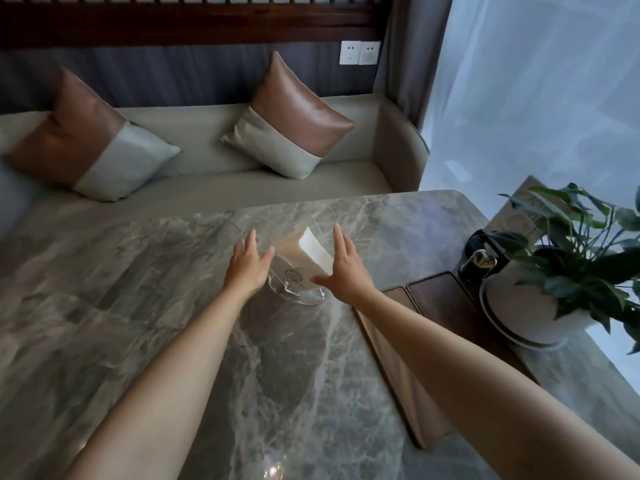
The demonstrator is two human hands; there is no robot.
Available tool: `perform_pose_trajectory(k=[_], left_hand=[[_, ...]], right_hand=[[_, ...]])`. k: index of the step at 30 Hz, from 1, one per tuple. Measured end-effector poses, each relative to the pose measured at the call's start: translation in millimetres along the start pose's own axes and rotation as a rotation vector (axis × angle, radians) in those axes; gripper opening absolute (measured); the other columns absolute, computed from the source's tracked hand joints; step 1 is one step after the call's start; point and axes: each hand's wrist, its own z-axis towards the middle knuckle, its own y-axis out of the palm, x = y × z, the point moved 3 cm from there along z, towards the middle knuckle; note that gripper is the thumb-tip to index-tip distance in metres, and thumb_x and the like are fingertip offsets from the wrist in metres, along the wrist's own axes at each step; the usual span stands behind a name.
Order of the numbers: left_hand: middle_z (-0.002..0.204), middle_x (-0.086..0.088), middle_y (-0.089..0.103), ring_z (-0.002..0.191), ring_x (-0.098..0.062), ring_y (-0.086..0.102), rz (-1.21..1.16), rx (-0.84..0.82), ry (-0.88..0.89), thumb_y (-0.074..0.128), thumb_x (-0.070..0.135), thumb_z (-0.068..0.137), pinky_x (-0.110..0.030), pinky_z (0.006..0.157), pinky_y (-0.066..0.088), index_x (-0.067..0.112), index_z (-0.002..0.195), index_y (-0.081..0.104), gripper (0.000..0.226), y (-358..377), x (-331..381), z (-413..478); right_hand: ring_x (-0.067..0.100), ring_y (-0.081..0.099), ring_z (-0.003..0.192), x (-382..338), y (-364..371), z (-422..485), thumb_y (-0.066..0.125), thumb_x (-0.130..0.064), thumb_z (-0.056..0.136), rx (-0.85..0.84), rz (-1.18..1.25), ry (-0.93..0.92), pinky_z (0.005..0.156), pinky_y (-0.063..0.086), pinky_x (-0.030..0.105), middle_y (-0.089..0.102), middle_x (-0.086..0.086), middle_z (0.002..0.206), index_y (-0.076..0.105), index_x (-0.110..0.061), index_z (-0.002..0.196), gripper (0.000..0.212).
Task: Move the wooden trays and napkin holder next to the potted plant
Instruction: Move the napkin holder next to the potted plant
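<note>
We've got the clear napkin holder [297, 271] mid-surface, well left of the potted plant [540, 268], our left hand [247, 263] and right hand [341, 268] flanking it, each grip spread. Clear acrylic could slip or tip if we squeeze unevenly. Our right arm hides part of the wooden trays [440, 306], and the holder's edges barely show.

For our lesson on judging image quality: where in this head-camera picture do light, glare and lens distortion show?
Head view: daylight enters through the sheer curtain at right; pale glare lies on the marble table near it; the clear napkin holder is faint and slightly blurred; the wide lens bends the table edge and stretches both forearms.
</note>
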Motion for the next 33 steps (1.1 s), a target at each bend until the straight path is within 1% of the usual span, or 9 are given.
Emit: perform_pose_trajectory(k=[3, 5, 7, 12, 15, 18, 22, 27, 33], left_hand=[[0.152, -0.019, 0.023, 0.140, -0.030, 0.024, -0.009, -0.039, 0.005, 0.040, 0.033, 0.096, -0.038, 0.113, 0.023, 0.012, 0.147, 0.018, 0.059, 8.7, -3.0, 6.1], [0.151, -0.019, 0.026, 0.138, -0.030, 0.027, -0.032, -0.035, 0.017, 0.040, 0.031, 0.096, -0.037, 0.112, 0.025, 0.012, 0.146, 0.022, 0.056, 14.5, -2.9, 8.2], [0.150, -0.020, 0.026, 0.137, -0.030, 0.029, -0.098, -0.019, 0.007, 0.041, 0.029, 0.097, -0.036, 0.111, 0.026, 0.012, 0.145, 0.023, 0.054, 18.9, -2.0, 8.3], [0.147, -0.020, 0.023, 0.133, -0.031, 0.034, -0.211, -0.014, -0.039, 0.042, 0.028, 0.096, -0.035, 0.110, 0.028, 0.012, 0.147, 0.013, 0.061, 25.2, -6.0, 6.0], [0.143, -0.021, 0.025, 0.131, -0.032, 0.034, -0.229, -0.065, -0.049, 0.043, 0.027, 0.096, -0.034, 0.111, 0.026, 0.011, 0.147, 0.014, 0.061, 26.4, -7.9, 0.7], [0.143, -0.021, 0.025, 0.133, -0.031, 0.032, -0.245, -0.113, -0.048, 0.045, 0.025, 0.095, -0.033, 0.113, 0.023, 0.009, 0.146, 0.017, 0.060, 25.7, -8.5, -13.1], [0.140, -0.024, 0.027, 0.130, -0.033, 0.036, -0.232, -0.158, -0.029, 0.048, 0.022, 0.094, -0.033, 0.112, 0.025, 0.007, 0.144, 0.022, 0.058, 23.4, -8.3, -40.4], [0.138, -0.024, 0.030, 0.128, -0.034, 0.038, -0.233, -0.150, -0.035, 0.052, 0.023, 0.093, -0.035, 0.108, 0.030, 0.006, 0.142, 0.028, 0.057, 25.9, -13.0, -90.3], [0.134, -0.024, 0.035, 0.121, -0.032, 0.044, -0.266, -0.116, -0.034, 0.055, 0.019, 0.091, -0.032, 0.104, 0.033, 0.003, 0.140, 0.030, 0.057, 35.7, -17.2, -160.1]], right_hand=[[0.031, 0.029, 0.136, -2.0, 9.5, 6.0, 0.069, -0.024, 0.078, 0.005, 0.001, -0.002, 0.107, 0.033, 0.044, 0.019, 0.012, 0.153, -0.004, -0.019, 0.146, 0.100], [0.032, 0.035, 0.130, -3.4, 13.8, 8.4, 0.067, -0.024, 0.080, 0.037, -0.036, -0.026, 0.104, 0.036, 0.044, 0.029, 0.014, 0.147, 0.000, -0.020, 0.146, 0.094], [0.032, 0.039, 0.127, -3.1, 15.3, 10.0, 0.066, -0.023, 0.081, 0.069, -0.049, -0.038, 0.101, 0.038, 0.044, 0.034, 0.015, 0.143, 0.005, -0.020, 0.146, 0.089], [0.030, 0.042, 0.123, 0.4, 16.9, 5.0, 0.067, -0.020, 0.080, 0.130, -0.006, -0.051, 0.100, 0.038, 0.040, 0.041, 0.015, 0.139, 0.015, -0.017, 0.145, 0.083], [0.029, 0.041, 0.123, 5.1, 19.7, -6.3, 0.066, -0.020, 0.081, 0.140, 0.013, -0.045, 0.100, 0.037, 0.038, 0.041, 0.015, 0.138, 0.015, -0.017, 0.145, 0.082], [0.027, 0.043, 0.121, 10.5, 19.9, -21.9, 0.066, -0.021, 0.081, 0.130, 0.023, -0.034, 0.097, 0.039, 0.037, 0.043, 0.013, 0.135, 0.015, -0.018, 0.145, 0.081], [0.026, 0.044, 0.119, 15.3, 18.8, -49.7, 0.066, -0.023, 0.081, 0.105, 0.028, -0.021, 0.097, 0.039, 0.036, 0.045, 0.012, 0.132, 0.016, -0.018, 0.144, 0.081], [0.026, 0.040, 0.124, 23.3, 17.7, -97.4, 0.065, -0.025, 0.082, 0.079, 0.032, -0.015, 0.099, 0.037, 0.036, 0.040, 0.009, 0.140, 0.016, -0.020, 0.145, 0.080], [0.026, 0.040, 0.124, 40.5, 13.2, -158.2, 0.064, -0.027, 0.083, 0.030, 0.015, -0.043, 0.100, 0.039, 0.038, 0.039, 0.009, 0.141, 0.014, -0.022, 0.145, 0.080]])
